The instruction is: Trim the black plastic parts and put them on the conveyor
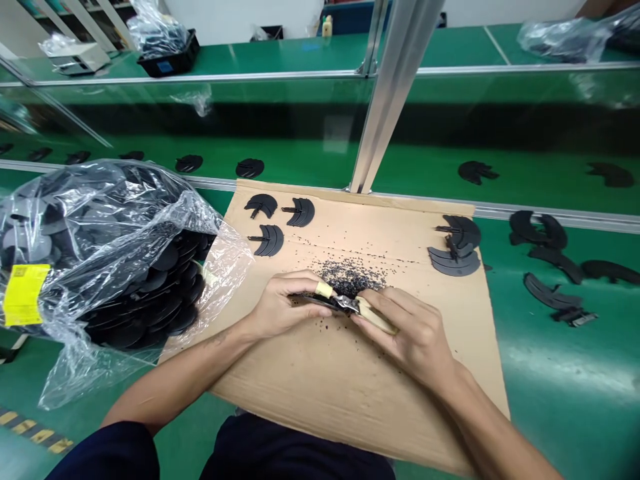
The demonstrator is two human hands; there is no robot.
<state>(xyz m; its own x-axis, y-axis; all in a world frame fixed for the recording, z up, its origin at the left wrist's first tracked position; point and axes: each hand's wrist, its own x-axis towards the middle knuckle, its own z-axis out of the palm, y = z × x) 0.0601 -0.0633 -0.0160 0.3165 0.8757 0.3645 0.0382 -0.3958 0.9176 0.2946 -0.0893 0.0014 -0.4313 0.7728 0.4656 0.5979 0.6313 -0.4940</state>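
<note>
My left hand (287,300), with yellow tape round one finger, pinches a flat black plastic part (313,298) over the middle of the cardboard sheet (310,380). In my right hand (413,327) is a pair of cutting pliers (375,316) with pale handles. The pliers' metal jaws (346,303) meet the part's edge close to my left fingertips; whether they bite into it I cannot tell. Just beyond both hands lies a heap of tiny black scraps (350,275). Much of the held part is hidden by my fingers.
At left bulges a clear plastic bag (125,233) full of black discs. Curved black parts lie on the cardboard's far left (270,240) and far right (455,260), with more on the green bench (550,280). A metal post (390,93) rises behind the cardboard.
</note>
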